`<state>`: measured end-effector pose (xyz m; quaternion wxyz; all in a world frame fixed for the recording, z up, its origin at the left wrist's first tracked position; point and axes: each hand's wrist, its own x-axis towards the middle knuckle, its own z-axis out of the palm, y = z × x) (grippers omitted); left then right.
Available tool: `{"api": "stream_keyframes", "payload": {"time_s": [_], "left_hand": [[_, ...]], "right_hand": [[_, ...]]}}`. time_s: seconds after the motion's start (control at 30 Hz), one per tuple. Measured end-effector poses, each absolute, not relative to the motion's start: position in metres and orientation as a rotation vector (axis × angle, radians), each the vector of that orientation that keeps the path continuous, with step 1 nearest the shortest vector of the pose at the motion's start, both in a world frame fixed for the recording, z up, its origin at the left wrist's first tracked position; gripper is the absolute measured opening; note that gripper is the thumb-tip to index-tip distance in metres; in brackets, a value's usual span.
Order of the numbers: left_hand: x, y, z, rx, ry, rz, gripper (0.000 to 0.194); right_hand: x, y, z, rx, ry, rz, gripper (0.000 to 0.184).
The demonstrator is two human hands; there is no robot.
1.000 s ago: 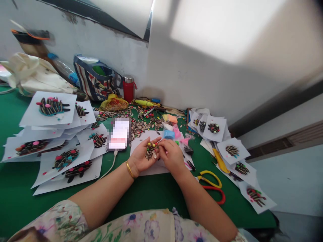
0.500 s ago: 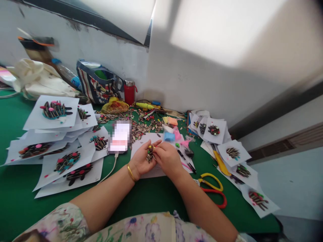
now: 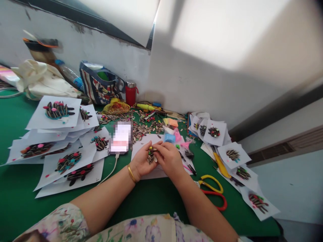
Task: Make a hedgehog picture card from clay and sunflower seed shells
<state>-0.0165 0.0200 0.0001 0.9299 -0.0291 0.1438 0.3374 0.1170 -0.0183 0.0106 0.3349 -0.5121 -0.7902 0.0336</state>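
Observation:
My left hand [image 3: 141, 162] is cupped palm up around a cluster of striped sunflower seeds [image 3: 151, 158] with small yellow, green and red balls on or among them. From the right, my right hand [image 3: 171, 159] reaches over the palm, thumb and fingers pinched together at the edge of the seeds. Whatever sits between those fingertips is too small to make out. Beneath both hands lies a white sheet of paper [image 3: 137, 143] on the green table.
Loose sunflower seeds [image 3: 143, 129] spread behind a phone [image 3: 121, 137] with a cable. Coloured clay, including a blue block [image 3: 169, 137], sits beyond my right hand. Scissors [image 3: 214, 191] lie near my right forearm. Paper cards with seed figures [image 3: 59, 110] are stacked left and right.
My right fingers have shifted slightly off the seed cluster, leaving more of it showing in the left palm. The view has moved a little; the table items stay in place.

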Motion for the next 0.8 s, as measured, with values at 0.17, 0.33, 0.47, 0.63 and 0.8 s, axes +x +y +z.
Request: {"api": "stream_keyframes", "payload": {"time_s": [0.17, 0.33, 0.47, 0.63, 0.8], "left_hand": [[-0.0159, 0.0188, 0.0036, -0.164, 0.269, 0.695, 0.035], [-0.0155, 0.0191, 0.0011, -0.106, 0.279, 0.695, 0.037], [-0.0158, 0.0206, -0.0039, -0.017, 0.302, 0.71, 0.038], [-0.0157, 0.0207, -0.004, 0.024, 0.298, 0.716, 0.039], [-0.015, 0.0207, -0.0059, 0.026, 0.335, 0.731, 0.036]], "right_hand": [[0.1153, -0.0165, 0.01, -1.301, -2.093, 0.11, 0.021], [0.1157, -0.0145, 0.0063, -1.308, -2.099, 0.09, 0.021], [0.1172, -0.0137, 0.0045, -1.335, -2.075, 0.099, 0.016], [0.1198, -0.0155, 0.0054, -1.311, -2.008, 0.183, 0.009], [0.1213, -0.0165, 0.0038, -1.288, -1.866, 0.349, 0.01]]}}
